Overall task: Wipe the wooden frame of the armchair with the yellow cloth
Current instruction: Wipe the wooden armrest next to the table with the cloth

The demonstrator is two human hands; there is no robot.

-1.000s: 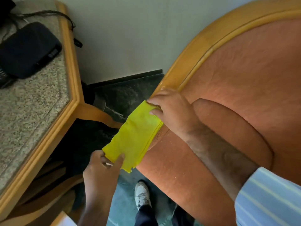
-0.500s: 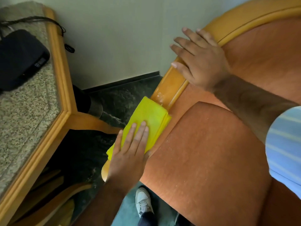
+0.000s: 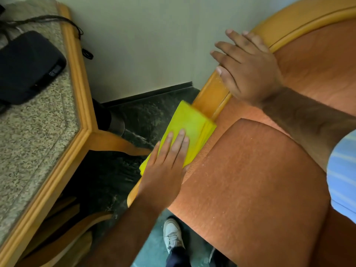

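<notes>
Lying folded on the wooden frame [image 3: 211, 97], yellow cloth [image 3: 189, 126], long axis running along the rail, far end pointing up toward the chair back. Now pressing it flat, left hand [image 3: 165, 170], fingers spread, not clamped; a second ago only pinching its corner. Bracing on the rail above, right hand [image 3: 248, 68], open, having let go. Wiping stroke looking underway.

Table [image 3: 77, 105], speckled stone top with wooden edging, at left. Black device [image 3: 28, 66] lying on it, black cable [image 3: 57, 19] trailing beside it over the table edge. Pale wall [image 3: 144, 45] with dark skirting. Dark mottled floor [image 3: 154, 116]. White shoe [image 3: 172, 234] at bottom centre.
</notes>
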